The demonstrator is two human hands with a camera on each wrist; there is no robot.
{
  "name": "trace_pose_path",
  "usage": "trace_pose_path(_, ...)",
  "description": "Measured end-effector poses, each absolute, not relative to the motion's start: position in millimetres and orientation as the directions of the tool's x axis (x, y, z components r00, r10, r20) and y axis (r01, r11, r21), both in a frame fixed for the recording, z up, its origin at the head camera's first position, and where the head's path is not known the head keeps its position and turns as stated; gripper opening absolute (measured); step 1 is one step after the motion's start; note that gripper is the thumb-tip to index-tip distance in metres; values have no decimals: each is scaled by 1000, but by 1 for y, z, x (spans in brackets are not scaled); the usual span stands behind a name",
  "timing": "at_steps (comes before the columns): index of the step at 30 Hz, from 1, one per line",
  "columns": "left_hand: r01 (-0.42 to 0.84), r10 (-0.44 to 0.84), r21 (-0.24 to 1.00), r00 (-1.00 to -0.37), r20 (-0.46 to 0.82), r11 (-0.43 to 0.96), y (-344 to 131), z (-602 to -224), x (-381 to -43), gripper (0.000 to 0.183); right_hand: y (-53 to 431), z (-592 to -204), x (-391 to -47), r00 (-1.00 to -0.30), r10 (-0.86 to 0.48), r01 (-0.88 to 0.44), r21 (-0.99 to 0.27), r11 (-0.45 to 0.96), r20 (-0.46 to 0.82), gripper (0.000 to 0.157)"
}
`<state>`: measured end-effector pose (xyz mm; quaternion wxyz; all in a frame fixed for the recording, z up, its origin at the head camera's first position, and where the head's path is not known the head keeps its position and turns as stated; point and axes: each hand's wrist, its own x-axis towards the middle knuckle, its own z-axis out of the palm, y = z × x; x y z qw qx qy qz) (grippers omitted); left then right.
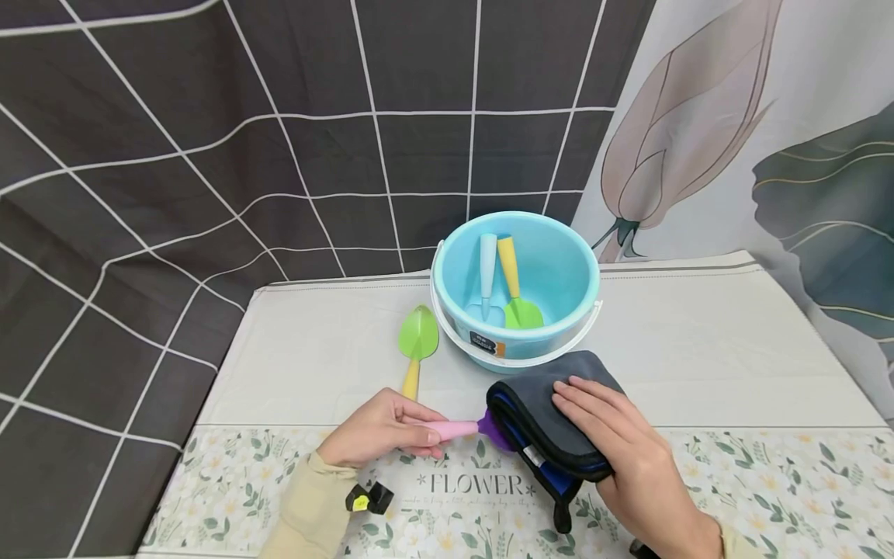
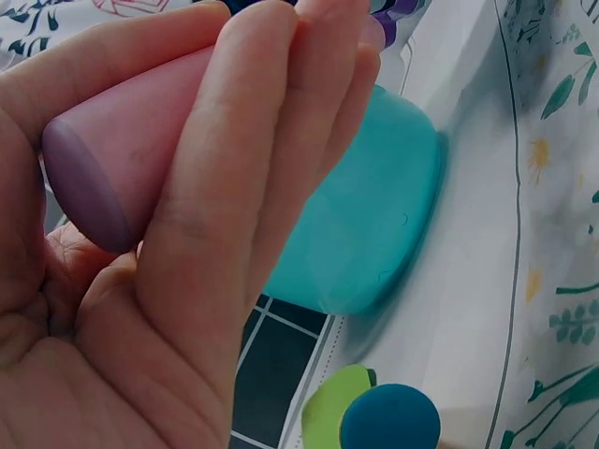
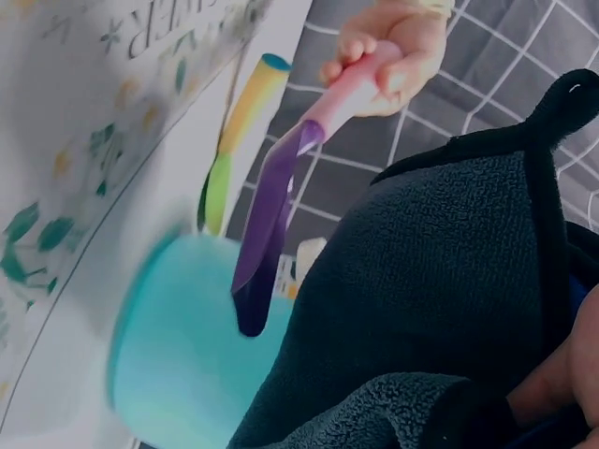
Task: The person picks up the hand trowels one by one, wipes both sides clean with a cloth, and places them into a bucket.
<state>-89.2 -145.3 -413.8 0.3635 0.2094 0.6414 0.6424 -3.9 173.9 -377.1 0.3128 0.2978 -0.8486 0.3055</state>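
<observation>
My left hand (image 1: pixel 387 428) grips the pink handle of a toy shovel (image 1: pixel 457 428) with a purple blade, its fingers wrapped about the handle in the left wrist view. My right hand (image 1: pixel 632 450) holds a folded grey and blue cloth (image 1: pixel 548 407) with black edging and a hanging loop, fingers across the top and thumb hidden below. In the head view the cloth covers part of the purple blade; in the right wrist view the blade (image 3: pixel 267 224) shows beside the cloth (image 3: pixel 449 243), above the table.
A light blue bucket (image 1: pixel 576 272) with a white handle stands behind the hands. Inside are a blue toy shovel (image 1: pixel 487 264) and a yellow-handled green one (image 1: pixel 520 310). Left of the bucket, another green toy shovel (image 1: pixel 419 334) lies on the flowered tablecloth (image 1: pixel 314 326).
</observation>
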Motion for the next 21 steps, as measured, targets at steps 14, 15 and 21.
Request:
trace_pose_path(14,-247,747,967,-631,-211,64,-135,-417,-86,33,152,-386,-2,-622,-422,-747,-337,573,660,64)
trace_pose_path(15,-252,748,966,-629,-211,61,-134,-417,-86,33,150,-386,-1,-624,-431,-749,-342,567,652,70)
trace_pose_path(21,-260,757,964,-619,-210,55,-132,-419,-88,29,146,-389,-3,-641,-486,-751,-352,559,594,89)
